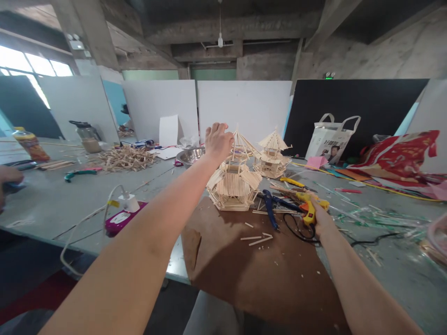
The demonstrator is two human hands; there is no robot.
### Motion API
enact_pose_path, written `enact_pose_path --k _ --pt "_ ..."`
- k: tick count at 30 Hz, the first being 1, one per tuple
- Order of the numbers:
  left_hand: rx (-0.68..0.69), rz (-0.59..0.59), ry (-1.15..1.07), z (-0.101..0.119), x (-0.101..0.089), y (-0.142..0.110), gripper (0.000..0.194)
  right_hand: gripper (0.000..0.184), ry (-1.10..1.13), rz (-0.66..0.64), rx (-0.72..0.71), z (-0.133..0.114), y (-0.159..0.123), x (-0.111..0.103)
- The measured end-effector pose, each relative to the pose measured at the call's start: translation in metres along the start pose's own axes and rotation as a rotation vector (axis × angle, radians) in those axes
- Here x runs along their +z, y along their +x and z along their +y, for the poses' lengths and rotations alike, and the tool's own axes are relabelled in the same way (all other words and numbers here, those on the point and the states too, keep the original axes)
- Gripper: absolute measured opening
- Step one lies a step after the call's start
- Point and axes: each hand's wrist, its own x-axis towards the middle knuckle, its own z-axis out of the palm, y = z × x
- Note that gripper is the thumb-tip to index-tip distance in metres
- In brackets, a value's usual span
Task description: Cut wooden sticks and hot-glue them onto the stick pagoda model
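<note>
A model pavilion of thin wooden sticks [233,184] stands on a brown board [240,260], with a partly covered pointed stick roof at its top. My left hand [219,142] is raised beside that roof, fingers bent and closed; whatever they hold, if anything, is hidden behind them. On the right, my right hand [320,216] grips the handle of a yellow hot glue gun [309,215], low over the table. Blue-handled pliers [269,209] lie between the model and the glue gun. Several loose sticks [256,238] are scattered on the board.
A second stick pavilion [273,156] stands behind. A metal bowl [190,156], a stick pile [127,158] and a purple power strip [124,217] with a white cable are to the left. Another person's hand [10,176] shows at far left. Clear plastic scraps [380,218] lie right.
</note>
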Motion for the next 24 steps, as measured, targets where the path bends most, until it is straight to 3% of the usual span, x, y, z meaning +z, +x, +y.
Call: enact_pose_path --k 4,9,11,13,15,17,20,22,24 --pt "-0.122 0.118 -0.217 0.002 -0.006 -0.008 0.015 0.021 -0.001 0.008 0.005 0.000 -0.001 0.000" --pt "-0.406 0.180 -0.823 0.024 -0.031 -0.042 0.028 0.020 0.003 0.002 -0.002 0.000 -0.001 0.001" --pt "-0.448 0.114 -1.003 0.042 -0.043 -0.065 0.031 0.019 0.004 0.006 -0.001 0.001 -0.001 0.001" --pt "-0.441 -0.034 -1.124 0.063 -0.053 -0.092 0.034 0.018 0.004 0.008 -0.001 0.002 0.000 0.000" --pt "-0.372 -0.244 -1.184 0.088 -0.058 -0.122 0.039 0.018 0.002 0.009 0.002 0.002 0.000 0.000" --pt "-0.215 -0.474 -1.172 0.113 -0.058 -0.150 0.043 0.019 -0.001 0.010 0.007 0.002 0.001 -0.001" --pt "0.221 -0.790 -1.050 0.145 -0.053 -0.179 0.038 0.021 -0.005 0.004 0.011 0.002 0.001 -0.001" --pt "0.410 -0.856 -0.909 0.160 -0.048 -0.188 0.032 0.021 -0.006 -0.001 0.011 0.002 0.000 -0.002" --pt "0.500 -0.847 -0.797 0.171 -0.043 -0.191 0.027 0.021 -0.007 -0.011 0.014 0.001 0.000 -0.001"
